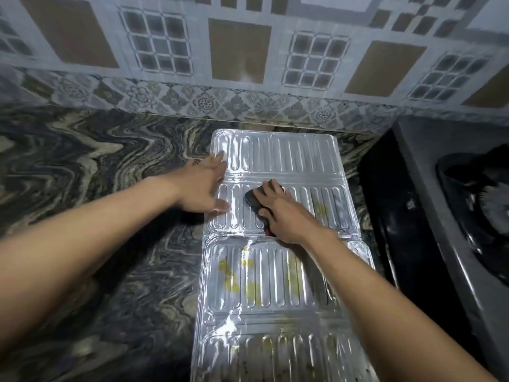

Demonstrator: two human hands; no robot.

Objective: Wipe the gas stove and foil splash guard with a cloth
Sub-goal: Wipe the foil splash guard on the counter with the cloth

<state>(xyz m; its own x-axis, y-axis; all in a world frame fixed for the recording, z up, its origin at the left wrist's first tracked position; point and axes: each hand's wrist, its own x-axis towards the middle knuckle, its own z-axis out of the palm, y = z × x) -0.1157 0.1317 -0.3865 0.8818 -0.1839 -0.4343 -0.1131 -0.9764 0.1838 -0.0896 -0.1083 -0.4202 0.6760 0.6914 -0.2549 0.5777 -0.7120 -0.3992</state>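
The ribbed foil splash guard (278, 161) lies flat and unfolded on the marble counter, running from the tiled wall toward me. Yellow stains mark its nearer panels. My left hand (202, 188) rests flat on the guard's left edge, fingers spread, pinning it down. My right hand (283, 213) presses a dark cloth (254, 204) onto the second panel from the wall. The gas stove (451, 205) is dark and sits at the right edge of the view, beside the guard.
The swirled dark marble counter (110, 175) stretches left of the guard. A patterned tiled wall (237, 51) closes off the back. A burner with its pan support (479, 194) shows on the stove at far right.
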